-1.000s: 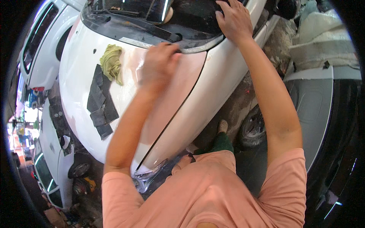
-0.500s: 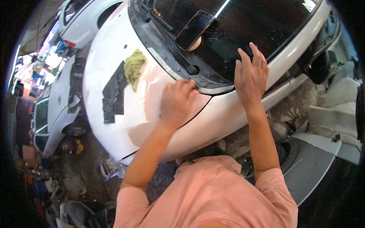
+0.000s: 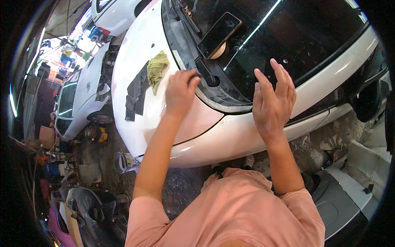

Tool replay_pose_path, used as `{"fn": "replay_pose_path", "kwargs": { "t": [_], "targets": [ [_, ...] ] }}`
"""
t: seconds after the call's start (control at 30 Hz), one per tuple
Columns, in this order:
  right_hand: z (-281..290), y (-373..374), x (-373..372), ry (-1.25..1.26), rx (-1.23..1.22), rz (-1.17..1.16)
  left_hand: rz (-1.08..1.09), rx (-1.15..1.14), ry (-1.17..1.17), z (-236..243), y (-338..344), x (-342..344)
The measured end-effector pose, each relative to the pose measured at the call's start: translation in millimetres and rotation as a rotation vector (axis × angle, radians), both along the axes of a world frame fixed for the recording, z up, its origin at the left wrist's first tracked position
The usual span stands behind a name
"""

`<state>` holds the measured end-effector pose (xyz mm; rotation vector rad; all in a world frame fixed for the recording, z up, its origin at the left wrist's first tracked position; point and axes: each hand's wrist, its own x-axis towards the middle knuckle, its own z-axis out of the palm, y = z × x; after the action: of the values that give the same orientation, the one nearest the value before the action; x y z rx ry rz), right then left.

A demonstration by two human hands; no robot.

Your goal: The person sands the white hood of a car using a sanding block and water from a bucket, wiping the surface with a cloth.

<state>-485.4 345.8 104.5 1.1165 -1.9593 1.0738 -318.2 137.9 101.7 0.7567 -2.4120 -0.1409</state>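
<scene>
On the white car hood (image 3: 135, 61), beside its rear edge by the windshield, my left hand (image 3: 177, 92) is closed with curled fingers. Something small and dark shows at its fingertips; its kind is unclear. My right hand (image 3: 274, 105) has its fingers apart and holds nothing, over the fender near the windshield's lower corner; whether it touches the car I cannot tell. Left of my left hand lies a crumpled green cloth (image 3: 157, 70), partly over dark grey sheets (image 3: 137, 96). The hood has a dull pinkish patch (image 3: 187, 123) near my left wrist.
A phone (image 3: 220, 35) rests on the windshield (image 3: 263, 45), with a round pale object (image 3: 219, 51) under it. The wiper arm (image 3: 205, 70) lies alongside. Another white car (image 3: 78, 99) stands at left. Grey panels (image 3: 345, 197) lie at right, and black parts (image 3: 92, 210) at lower left.
My left hand has moved up and left along the hood's rear edge, closer to the green cloth. My right hand stays open near the windshield corner. The whole view has shifted.
</scene>
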Motion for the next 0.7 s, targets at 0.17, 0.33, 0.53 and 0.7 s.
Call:
{"fn": "replay_pose_path", "kwargs": {
  "t": [0.17, 0.33, 0.53, 0.7],
  "targets": [
    [-5, 4, -6, 0.016, -0.027, 0.026, -0.133, -0.018, 0.009, -15, 75, -2],
    [-6, 0, 0, 0.030, -0.031, 0.096, 0.009, -0.016, -0.043, -9, 13, 3],
    [10, 4, 1, -0.034, -0.046, 0.200, 0.049, 0.279, 0.394, 28, -16, 8],
    [43, -42, 46, -0.203, -0.011, 0.742, 0.035, 0.453, 0.649, 82, 13, 16]
  ]
}}
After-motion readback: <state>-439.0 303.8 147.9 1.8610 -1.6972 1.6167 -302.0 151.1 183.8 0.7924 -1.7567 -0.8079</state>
